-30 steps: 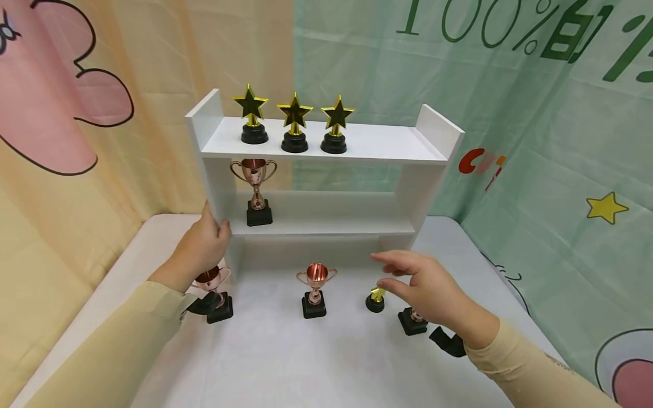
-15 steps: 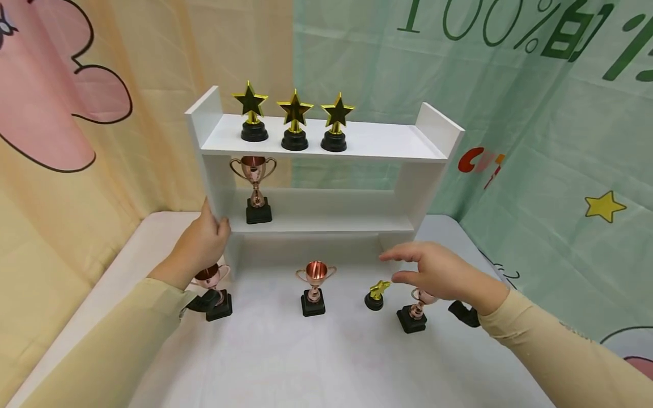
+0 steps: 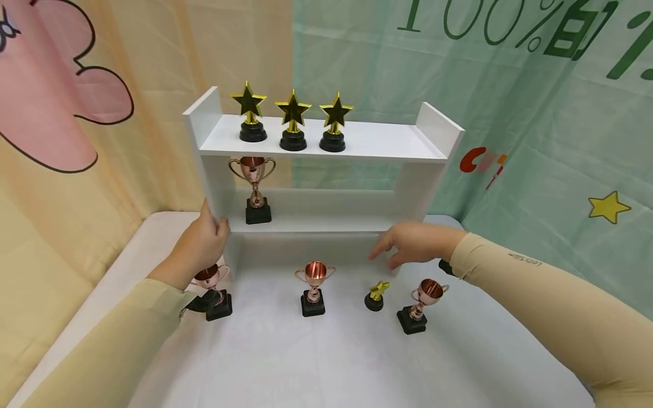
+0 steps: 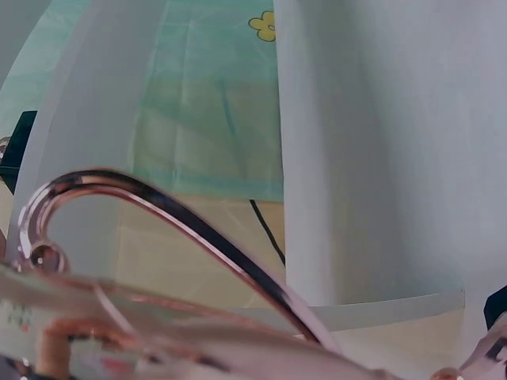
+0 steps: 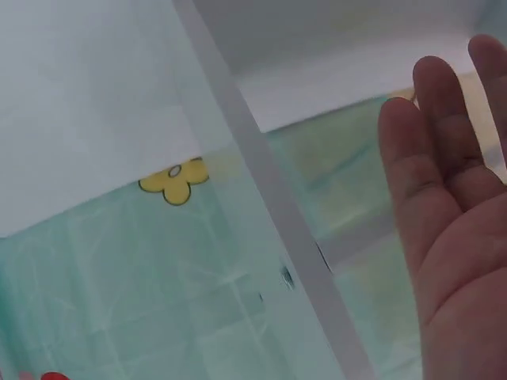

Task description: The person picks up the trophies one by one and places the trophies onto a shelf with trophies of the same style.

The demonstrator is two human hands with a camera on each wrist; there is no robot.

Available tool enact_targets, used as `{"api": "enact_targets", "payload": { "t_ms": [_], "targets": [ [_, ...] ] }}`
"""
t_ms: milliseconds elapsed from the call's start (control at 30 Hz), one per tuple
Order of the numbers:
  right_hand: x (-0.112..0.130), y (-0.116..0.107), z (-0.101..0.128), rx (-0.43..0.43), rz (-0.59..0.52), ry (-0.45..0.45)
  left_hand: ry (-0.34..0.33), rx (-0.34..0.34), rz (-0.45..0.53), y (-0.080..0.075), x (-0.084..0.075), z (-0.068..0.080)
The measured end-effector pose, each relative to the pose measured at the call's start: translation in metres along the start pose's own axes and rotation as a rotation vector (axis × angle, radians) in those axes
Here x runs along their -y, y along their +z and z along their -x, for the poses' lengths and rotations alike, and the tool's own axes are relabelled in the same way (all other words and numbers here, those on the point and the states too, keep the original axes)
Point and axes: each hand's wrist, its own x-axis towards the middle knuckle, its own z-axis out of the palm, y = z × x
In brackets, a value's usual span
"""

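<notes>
A white two-tier shelf (image 3: 388,141) stands at the back of the table. My left hand (image 3: 206,241) grips its left side panel, thumb on the front edge. My right hand (image 3: 405,243) is at the foot of the shelf's right side panel, fingers straight; in the right wrist view the open palm (image 5: 451,214) sits just beside the panel edge (image 5: 269,214), and I cannot tell whether they touch. Three gold star trophies (image 3: 293,122) stand on the top shelf. A rose-gold cup (image 3: 253,187) stands on the middle shelf.
On the white table stand three rose-gold cups, left (image 3: 214,289), middle (image 3: 313,286) and right (image 3: 423,303), plus a small gold star trophy (image 3: 376,294). A cup handle (image 4: 158,214) fills the left wrist view. Printed cloth hangs all round.
My right hand has risen and moved back from above the small star and right cup to the shelf's right side panel, uncovering that cup. My left hand has stayed on the left panel.
</notes>
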Motion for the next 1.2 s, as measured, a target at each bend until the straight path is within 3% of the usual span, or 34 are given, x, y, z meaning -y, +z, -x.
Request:
{"api": "enact_targets", "payload": {
  "t_ms": [200,467,1200],
  "targets": [
    [-0.004,0.012,-0.02,0.132,-0.026,0.015,-0.004,-0.008,-0.002,0.002,0.0,0.0],
    [-0.008,0.028,-0.035,0.202,0.013,0.038,-0.015,0.006,-0.003,0.002,-0.001,0.001],
    [-0.007,0.048,-0.048,0.243,0.054,0.013,-0.015,-0.001,-0.012,0.001,-0.002,0.0]
  ]
}}
